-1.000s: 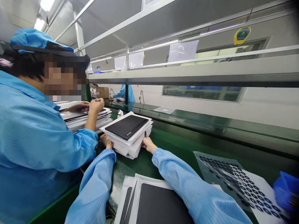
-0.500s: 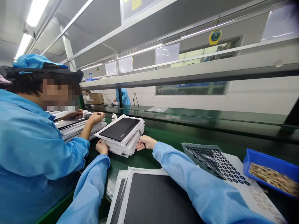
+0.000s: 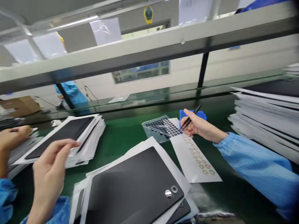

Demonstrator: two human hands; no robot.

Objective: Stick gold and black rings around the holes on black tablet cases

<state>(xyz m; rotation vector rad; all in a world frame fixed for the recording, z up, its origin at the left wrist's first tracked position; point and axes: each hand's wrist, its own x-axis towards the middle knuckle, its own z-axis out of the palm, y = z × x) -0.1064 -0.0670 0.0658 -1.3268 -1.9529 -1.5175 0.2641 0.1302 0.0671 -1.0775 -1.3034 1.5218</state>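
Note:
My right hand (image 3: 192,123) is closed around black tweezers (image 3: 192,116). Their tips touch a sheet of ring stickers (image 3: 187,161), where the black rings end and tan outlines begin. My left hand (image 3: 50,168) is raised at the left with thumb and forefinger pinched together; anything between them is too small to make out. In front of me lies a black panel (image 3: 130,183) on white sheets, with a silver disc (image 3: 168,193) and a metal ring (image 3: 174,189) near its right corner. Behind my left hand stands a stack of panels and white sheets (image 3: 93,143).
A blue bin (image 3: 202,115) is partly hidden behind my right hand. More stacked panels (image 3: 266,115) stand at the right. A co-worker's hand (image 3: 15,137) is at the far left. A white shelf beam (image 3: 130,46) crosses above the green bench (image 3: 123,124).
My view has swung right. Both hands have left the panel stack: the right has carried the tweezers to the sticker sheet, the left has drawn back. The co-worker is mostly out of view.

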